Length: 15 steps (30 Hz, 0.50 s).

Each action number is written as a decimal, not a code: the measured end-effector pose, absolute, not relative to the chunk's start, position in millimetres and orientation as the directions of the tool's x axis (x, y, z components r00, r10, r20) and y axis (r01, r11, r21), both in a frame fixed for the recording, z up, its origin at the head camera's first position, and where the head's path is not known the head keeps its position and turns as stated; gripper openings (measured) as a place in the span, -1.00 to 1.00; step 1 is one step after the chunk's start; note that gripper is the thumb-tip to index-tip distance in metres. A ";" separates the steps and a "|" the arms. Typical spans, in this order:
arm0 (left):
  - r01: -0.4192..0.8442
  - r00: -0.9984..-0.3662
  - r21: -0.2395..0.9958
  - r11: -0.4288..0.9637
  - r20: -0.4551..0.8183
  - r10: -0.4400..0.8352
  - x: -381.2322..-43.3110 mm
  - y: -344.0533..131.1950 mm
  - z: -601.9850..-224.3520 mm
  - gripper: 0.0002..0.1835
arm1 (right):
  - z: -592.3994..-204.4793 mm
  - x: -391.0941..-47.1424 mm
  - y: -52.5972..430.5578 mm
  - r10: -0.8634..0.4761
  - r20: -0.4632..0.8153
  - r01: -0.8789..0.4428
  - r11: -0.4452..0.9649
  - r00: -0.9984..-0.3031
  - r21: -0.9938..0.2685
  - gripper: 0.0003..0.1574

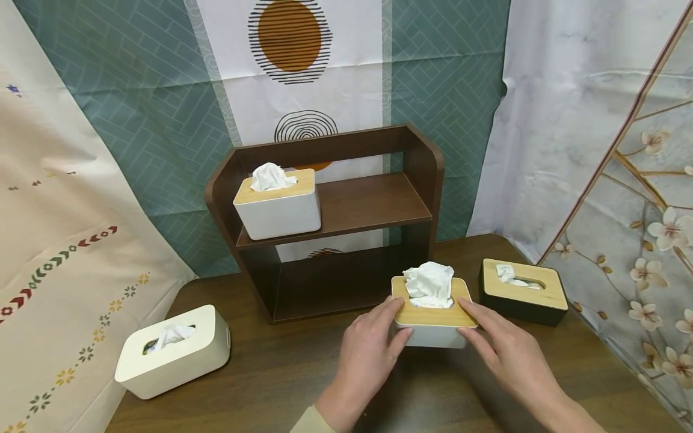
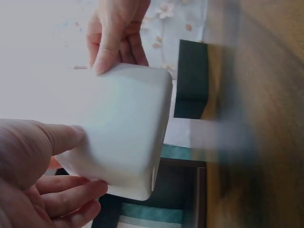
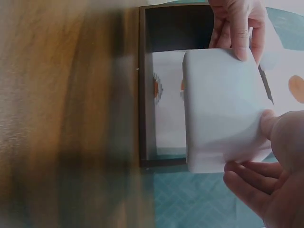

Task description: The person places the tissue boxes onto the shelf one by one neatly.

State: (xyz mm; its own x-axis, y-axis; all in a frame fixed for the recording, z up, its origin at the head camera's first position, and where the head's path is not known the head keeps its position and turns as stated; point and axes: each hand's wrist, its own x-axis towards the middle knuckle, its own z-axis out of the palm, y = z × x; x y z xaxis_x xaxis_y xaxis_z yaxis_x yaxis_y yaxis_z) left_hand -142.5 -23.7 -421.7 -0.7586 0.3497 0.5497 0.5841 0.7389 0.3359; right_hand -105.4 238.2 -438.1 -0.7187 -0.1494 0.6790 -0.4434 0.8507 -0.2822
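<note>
Both hands hold a white tissue box point(image 1: 435, 337) with a wooden lid and a tuft of tissue poking out. My left hand point(image 1: 370, 349) grips its left end, thumb on the front face. At the opposite end, my right hand point(image 1: 506, 355) grips it the same way. Both wrist views show the box's white side point(image 2: 123, 114) raised above the tabletop, with thumb and fingers at each end. Behind it stands a dark brown two-tier shelf point(image 1: 373, 198). A larger white tissue box point(image 1: 278, 210) with a wooden lid sits on its upper tier, at the left.
A cream tissue box point(image 1: 178, 355) lies at the left of the wooden table point(image 1: 271, 385). To the right of the hands is a black tissue box point(image 1: 522, 307) with a wooden lid. Patterned cloths point(image 1: 449, 96) hang behind and at both sides.
</note>
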 end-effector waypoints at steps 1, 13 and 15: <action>0.587 -0.754 0.334 0.737 0.557 0.348 -141.8 -24.4 -420.0 -0.40 | -436.1 -105.1 238.0 -0.148 0.683 -0.447 0.848 -0.715 -0.284 -0.05; 0.628 -0.673 0.297 0.719 0.671 0.312 -135.0 -34.9 -394.3 -0.40 | -410.6 -106.5 232.6 -0.164 0.736 -0.512 0.814 -0.657 -0.275 0.01; 0.638 -0.660 0.298 0.710 0.686 0.306 -134.0 -37.1 -389.1 -0.40 | -405.1 -106.6 231.4 -0.170 0.740 -0.519 0.811 -0.651 -0.271 0.01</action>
State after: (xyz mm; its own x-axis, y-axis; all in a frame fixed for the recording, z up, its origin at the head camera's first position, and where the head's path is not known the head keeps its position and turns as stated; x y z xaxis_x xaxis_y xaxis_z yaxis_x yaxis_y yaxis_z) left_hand -134.0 -37.1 -389.1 -0.6604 0.3056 0.6859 0.6377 0.7105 0.2975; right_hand -106.6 231.4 -405.1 -0.6513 -0.1699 0.7396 -0.5190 0.8107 -0.2708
